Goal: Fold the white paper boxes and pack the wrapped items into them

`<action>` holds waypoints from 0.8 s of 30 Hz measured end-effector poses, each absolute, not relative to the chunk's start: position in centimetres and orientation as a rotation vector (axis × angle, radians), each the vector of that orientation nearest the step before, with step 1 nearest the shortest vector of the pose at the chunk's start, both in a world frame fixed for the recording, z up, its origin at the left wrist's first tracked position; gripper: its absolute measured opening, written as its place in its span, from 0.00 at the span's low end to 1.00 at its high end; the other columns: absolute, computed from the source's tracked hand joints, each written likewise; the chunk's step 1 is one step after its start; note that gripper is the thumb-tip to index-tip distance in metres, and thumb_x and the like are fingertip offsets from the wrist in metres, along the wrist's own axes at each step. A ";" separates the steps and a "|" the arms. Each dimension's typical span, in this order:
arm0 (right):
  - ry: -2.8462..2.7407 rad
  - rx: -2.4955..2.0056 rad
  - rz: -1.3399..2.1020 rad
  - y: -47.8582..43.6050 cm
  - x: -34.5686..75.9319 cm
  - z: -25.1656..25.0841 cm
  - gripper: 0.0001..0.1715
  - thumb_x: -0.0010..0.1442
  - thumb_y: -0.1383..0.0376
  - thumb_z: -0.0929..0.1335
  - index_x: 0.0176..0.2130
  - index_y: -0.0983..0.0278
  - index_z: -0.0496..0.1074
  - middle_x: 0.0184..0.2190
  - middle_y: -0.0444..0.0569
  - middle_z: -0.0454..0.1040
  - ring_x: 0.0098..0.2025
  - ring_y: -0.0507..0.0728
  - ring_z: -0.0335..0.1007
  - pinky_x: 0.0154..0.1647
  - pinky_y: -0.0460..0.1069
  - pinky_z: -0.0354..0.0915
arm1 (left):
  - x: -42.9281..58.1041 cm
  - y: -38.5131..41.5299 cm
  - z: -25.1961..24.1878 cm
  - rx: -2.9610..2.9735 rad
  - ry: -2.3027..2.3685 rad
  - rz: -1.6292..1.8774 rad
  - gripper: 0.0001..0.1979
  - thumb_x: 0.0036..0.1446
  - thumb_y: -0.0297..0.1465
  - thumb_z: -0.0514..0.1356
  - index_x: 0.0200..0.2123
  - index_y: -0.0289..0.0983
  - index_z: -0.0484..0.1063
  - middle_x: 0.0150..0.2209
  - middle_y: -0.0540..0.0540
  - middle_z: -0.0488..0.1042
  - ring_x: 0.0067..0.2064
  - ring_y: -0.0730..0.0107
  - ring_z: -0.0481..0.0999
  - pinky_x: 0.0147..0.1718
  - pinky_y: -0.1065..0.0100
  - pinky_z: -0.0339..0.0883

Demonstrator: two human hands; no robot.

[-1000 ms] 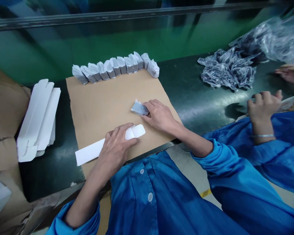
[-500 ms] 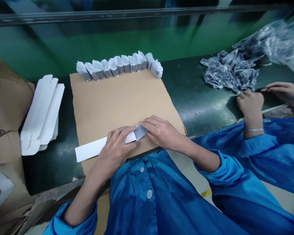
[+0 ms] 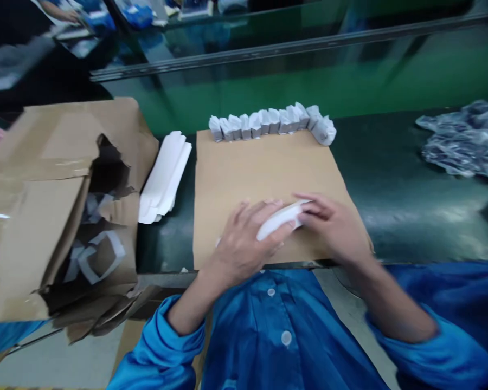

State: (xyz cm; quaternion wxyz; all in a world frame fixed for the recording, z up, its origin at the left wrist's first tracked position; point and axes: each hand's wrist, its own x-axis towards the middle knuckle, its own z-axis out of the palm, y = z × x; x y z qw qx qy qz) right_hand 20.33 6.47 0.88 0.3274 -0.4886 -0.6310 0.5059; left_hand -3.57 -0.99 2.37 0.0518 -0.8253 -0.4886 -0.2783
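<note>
- Since half a second ago the white box (image 3: pixel 280 221) has turned more steeply across the sheet; the right hand (image 3: pixel 335 225) has moved up to its far right end; the view has swung left, bringing much more of the torn carton (image 3: pixel 28 227) into sight.
- The left hand (image 3: pixel 244 241) is clamped on the box, fingers over the far side, thumb along the near side; the right hand, blurred, touches the right end with thumb and fingers, and I cannot tell how firmly; the hands are near each other but apart, with the box bridging them.
- The box is over the near half of the cardboard sheet (image 3: pixel 260 168); its long axis slants, right end pointing up and away from the person, left end low under the left palm; what it contains cannot be seen.
- Along the sheet's far edge stands a row of wrapped packets (image 3: pixel 264 123), pale paper around grey bodies; the rightmost leans toward the person.
- Left of the sheet lies a stack of flattened white boxes (image 3: pixel 165 173), long axis running away from the person, far end tipped right.
- Beside the stack, the carton gapes through a ragged hole; white pieces (image 3: pixel 120 252) show in the opening.
- On the dark green table (image 3: pixel 406 216), far right, dark items in clear plastic (image 3: pixel 467 141) lie heaped.
</note>
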 end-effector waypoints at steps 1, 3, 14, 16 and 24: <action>-1.748 -1.357 1.169 8.5 23.3 1.3 0.24 0.56 0.57 0.72 0.53 0.53 0.75 0.38 0.49 0.80 0.40 0.59 0.77 0.40 0.56 0.73 | -5.2 -0.6 3.2 -2.349 -1.618 -0.833 0.23 0.65 0.35 0.56 0.62 0.45 0.59 0.63 0.41 0.66 0.65 0.56 0.64 0.63 0.50 0.59; -1.886 -1.464 0.850 12.9 30.4 1.9 0.25 0.52 0.49 0.73 0.50 0.47 0.77 0.37 0.51 0.81 0.34 0.59 0.76 0.29 0.55 0.68 | -9.1 0.4 4.2 -1.938 -2.014 -0.673 0.31 0.63 0.39 0.57 0.66 0.38 0.53 0.64 0.34 0.64 0.66 0.47 0.62 0.61 0.46 0.59; -2.153 -1.271 0.298 10.4 25.6 2.7 0.23 0.64 0.49 0.63 0.56 0.47 0.71 0.47 0.58 0.77 0.50 0.72 0.74 0.50 0.71 0.67 | -15.7 2.5 2.9 -1.293 -2.522 0.006 0.23 0.66 0.31 0.41 0.45 0.31 0.75 0.35 0.31 0.79 0.39 0.47 0.80 0.33 0.59 0.67; -2.119 -1.080 0.960 6.6 18.7 3.2 0.26 0.65 0.52 0.65 0.60 0.54 0.66 0.51 0.55 0.76 0.47 0.64 0.76 0.49 0.64 0.73 | -13.1 1.0 3.4 -1.287 -2.409 -0.096 0.23 0.68 0.35 0.41 0.50 0.33 0.74 0.35 0.34 0.80 0.37 0.51 0.80 0.32 0.60 0.67; -1.703 -0.854 1.672 7.4 12.1 3.1 0.19 0.66 0.59 0.64 0.52 0.66 0.70 0.39 0.52 0.79 0.35 0.54 0.74 0.31 0.47 0.69 | -1.3 -6.8 2.5 -2.136 -1.745 -1.096 0.23 0.62 0.35 0.61 0.59 0.40 0.67 0.52 0.41 0.78 0.52 0.61 0.79 0.50 0.59 0.75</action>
